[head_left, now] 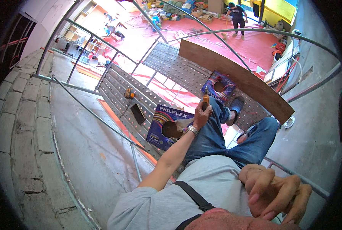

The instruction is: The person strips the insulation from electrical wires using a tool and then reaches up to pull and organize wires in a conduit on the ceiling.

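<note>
My left hand (202,115), with a metal-banded watch on its wrist, is closed around pliers (205,100) with orange-and-black handles, their dark tip pointing up and away over my left knee. Just left of that wrist is a blue cardboard wire box (158,126) with a round hole in its front. Another blue box (218,85), with coloured wire pictured around its hole, lies by my foot. My right hand (276,191) is raised close to the camera at lower right. Its fingers are bent but apart, and nothing shows in them.
I sit on scaffolding with perforated metal planks (117,86) and pipe rails (102,46). A yellow-and-black tool (129,93) and a flat black object (138,114) lie on the left plank. A brown board (236,78) edges the platform. Far below, a person (238,19) stands on red sheeting (217,46).
</note>
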Demonstrator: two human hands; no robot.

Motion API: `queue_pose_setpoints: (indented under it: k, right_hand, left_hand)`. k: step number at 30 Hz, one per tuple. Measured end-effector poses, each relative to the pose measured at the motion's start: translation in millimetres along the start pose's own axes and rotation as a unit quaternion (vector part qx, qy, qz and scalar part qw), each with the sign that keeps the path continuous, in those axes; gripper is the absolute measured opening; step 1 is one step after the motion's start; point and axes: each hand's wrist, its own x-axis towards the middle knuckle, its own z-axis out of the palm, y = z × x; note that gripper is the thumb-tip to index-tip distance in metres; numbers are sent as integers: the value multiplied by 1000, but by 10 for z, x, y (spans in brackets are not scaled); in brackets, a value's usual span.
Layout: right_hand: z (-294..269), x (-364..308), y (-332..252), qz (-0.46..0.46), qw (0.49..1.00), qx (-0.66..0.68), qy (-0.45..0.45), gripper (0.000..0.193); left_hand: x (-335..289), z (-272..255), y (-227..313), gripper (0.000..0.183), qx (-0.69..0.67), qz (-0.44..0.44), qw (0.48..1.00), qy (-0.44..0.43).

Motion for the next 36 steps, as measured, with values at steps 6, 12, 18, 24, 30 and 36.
queue_pose_setpoints:
  k: [6,12,18,24,30,36]
  right_hand:
    - [-82,171,-185,82,993,-5,-85,32]
    - [-71,50,-107,93,995,11,-45,26]
    - [-57,18,-60,62,998,8,-33,23]
    - [23,27,-65,66,998,-3,2,19]
    - [-18,9,-78,88,996,7,-14,21]
    - [17,25,8,19,1000,-9,-19,24]
  left_hand:
    - [-6,21,23,13,9,-14,1000,-12]
    - [0,10,-19,13,-8,-6,1000,0]
    - [11,33,8,14,-11,-13,1000,-11]
    - [8,38,-13,14,-12,-10,1000,-8]
    - [9,8,-36,14,-3,-1,1000,1]
    - [3,23,4,15,4,-9,1000,0]
